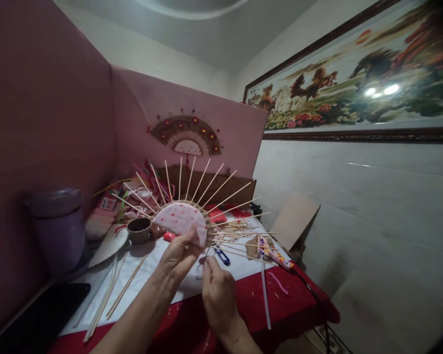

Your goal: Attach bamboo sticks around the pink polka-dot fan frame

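Observation:
My left hand grips the lower edge of a half-round fan covered in pale pink cloth with small red dots. Thin wooden sticks spread outward from its curved rim like rays, and a woven tan band shows along that rim. Close below the fan's right corner, my right hand is closed, thumb and forefinger pinched together. What lies in that pinch is too small to make out. Beside it on the white sheet are blue thread snips.
A flower-patterned glue gun lies at the right with a dark cord. To the left stand a brown cup, loose sticks, a black flat device and a purple bin. A decorated fan hangs on the pink panel behind.

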Available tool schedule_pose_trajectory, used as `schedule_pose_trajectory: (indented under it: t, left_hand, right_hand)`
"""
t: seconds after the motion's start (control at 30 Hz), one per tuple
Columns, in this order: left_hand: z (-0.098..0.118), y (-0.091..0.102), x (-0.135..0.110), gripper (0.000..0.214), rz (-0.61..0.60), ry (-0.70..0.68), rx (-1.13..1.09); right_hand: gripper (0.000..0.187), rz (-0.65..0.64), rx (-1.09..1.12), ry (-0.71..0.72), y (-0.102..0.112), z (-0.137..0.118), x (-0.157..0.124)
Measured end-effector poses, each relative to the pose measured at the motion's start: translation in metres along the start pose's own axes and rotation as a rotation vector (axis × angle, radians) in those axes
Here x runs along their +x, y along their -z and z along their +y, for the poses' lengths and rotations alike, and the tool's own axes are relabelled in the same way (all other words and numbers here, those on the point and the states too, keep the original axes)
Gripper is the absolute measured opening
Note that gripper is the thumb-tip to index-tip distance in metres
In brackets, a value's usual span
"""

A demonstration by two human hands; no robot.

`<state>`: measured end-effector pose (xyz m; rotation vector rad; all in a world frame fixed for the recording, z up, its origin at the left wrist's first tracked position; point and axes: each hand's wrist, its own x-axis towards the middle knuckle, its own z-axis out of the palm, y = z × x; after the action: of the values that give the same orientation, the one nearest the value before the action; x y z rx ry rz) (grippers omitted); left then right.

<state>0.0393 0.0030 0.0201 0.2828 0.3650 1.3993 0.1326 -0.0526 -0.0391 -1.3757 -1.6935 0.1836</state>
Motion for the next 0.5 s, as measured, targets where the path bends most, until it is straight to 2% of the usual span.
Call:
schedule_pose_trajectory:
  t: [0.23, 0.5]
  left_hand:
    - [-0.002, 0.004, -0.005, 0.021, 0.080, 0.040, -0.034]
    - [-0.004, 0.004, -0.004, 0.018, 0.074, 0.042, -0.037]
  right_hand:
    - [0.030, -0.020, -0.180, 0.092, -0.011, 0.018, -0.008]
    - [0.030, -0.008, -0.287, 0.164, -0.010, 0.024, -0.009]
